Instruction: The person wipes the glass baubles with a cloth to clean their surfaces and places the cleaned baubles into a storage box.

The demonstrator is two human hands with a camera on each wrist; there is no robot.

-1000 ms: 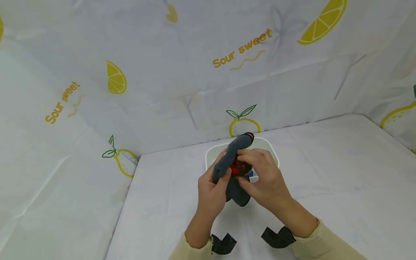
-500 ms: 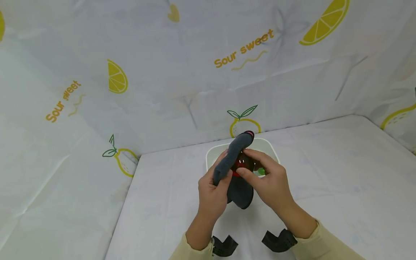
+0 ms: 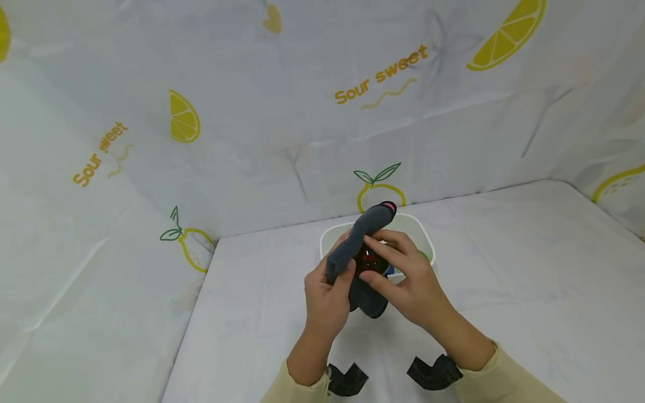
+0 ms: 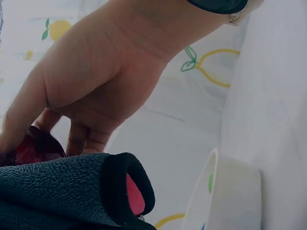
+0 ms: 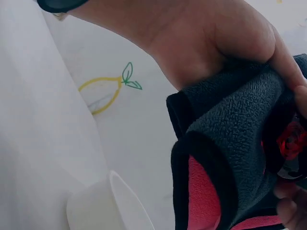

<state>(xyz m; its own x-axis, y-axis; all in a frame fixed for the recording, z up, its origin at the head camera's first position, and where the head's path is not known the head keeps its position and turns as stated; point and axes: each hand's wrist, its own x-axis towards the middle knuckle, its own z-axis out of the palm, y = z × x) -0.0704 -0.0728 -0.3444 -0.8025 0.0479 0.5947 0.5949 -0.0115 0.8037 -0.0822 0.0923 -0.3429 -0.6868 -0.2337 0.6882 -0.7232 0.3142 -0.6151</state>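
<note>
In the head view my left hand [image 3: 327,299] grips a folded fleecy cloth [image 3: 360,238], dark grey-blue with black edging. Its pink underside [image 5: 204,196] shows in the right wrist view. Against the cloth sits a glossy dark red rounded object [image 3: 370,258], partly see-through and partly wrapped; its exact kind is unclear. My right hand [image 3: 418,280] has its thumb and fingers curled round the red object from the right, fingertips close to the cloth. The left wrist view also shows the red object [image 4: 36,148] between fingers and the cloth [image 4: 57,191].
A white plastic basin [image 3: 415,226] stands behind the hands on the white-covered table [image 3: 504,308]; something green [image 3: 424,255] and something blue [image 3: 390,270] are inside it. A lemon-printed cloth wall [image 3: 282,140] rises at the back and left.
My right hand's fingers have shifted over the red object, which has turned slightly. The left hand keeps its grip on the cloth; the hanging part of the cloth has swung a little.
</note>
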